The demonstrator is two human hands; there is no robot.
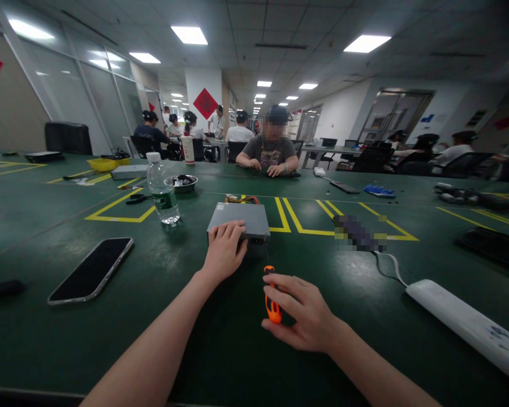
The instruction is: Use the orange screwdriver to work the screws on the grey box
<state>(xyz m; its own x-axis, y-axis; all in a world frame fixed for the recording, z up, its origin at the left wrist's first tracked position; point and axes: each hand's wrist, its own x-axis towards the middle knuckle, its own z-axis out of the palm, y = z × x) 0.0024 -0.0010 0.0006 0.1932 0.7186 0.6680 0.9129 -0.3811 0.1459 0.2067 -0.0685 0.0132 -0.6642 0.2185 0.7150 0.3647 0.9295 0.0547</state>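
A grey metal computer power supply (238,217) lies on the green table in front of me, its coloured wires (242,199) coming out at the far side. My left hand (225,249) holds it at the near left, fingers laid over the top and thumb at the near face. In my right hand (299,311) is an orange and black screwdriver (273,302), held between fingers and thumb. Its thin shaft points away from me, toward the near right corner of the power supply. Whether the tip touches the case, I cannot tell.
To the left are a phone (91,271), a water bottle (163,195) and a metal bowl (182,183). On the right lie a white power strip (466,322) and a pixelated dark item (358,233). Across the table sits a person (269,150).
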